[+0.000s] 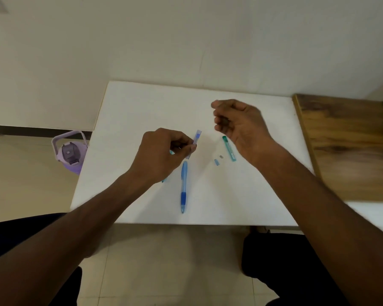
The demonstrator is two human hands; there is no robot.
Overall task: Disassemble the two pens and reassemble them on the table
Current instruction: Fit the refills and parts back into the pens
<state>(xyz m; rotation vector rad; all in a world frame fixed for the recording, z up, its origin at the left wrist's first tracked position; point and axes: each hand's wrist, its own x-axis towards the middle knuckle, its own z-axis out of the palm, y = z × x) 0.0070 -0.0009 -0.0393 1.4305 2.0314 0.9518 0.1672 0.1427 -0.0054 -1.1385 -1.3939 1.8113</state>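
My left hand (161,151) pinches a clear blue pen barrel part (197,138), which points up and away above the white table (142,102). A whole blue pen (183,186) with a dark blue grip lies below that hand, tip toward me. A bit of teal shows under my left hand at the wrist (164,180). My right hand (239,122) hovers over the table with fingers curled; whether it holds anything small is unclear. A green-teal pen barrel (228,148) lies beside the right wrist. Two tiny parts (218,159) rest between the barrel and the blue pen.
A purple water bottle (70,152) stands on the floor left of the table. A wooden surface (349,146) adjoins the table on the right. My knees show below the table's near edge.
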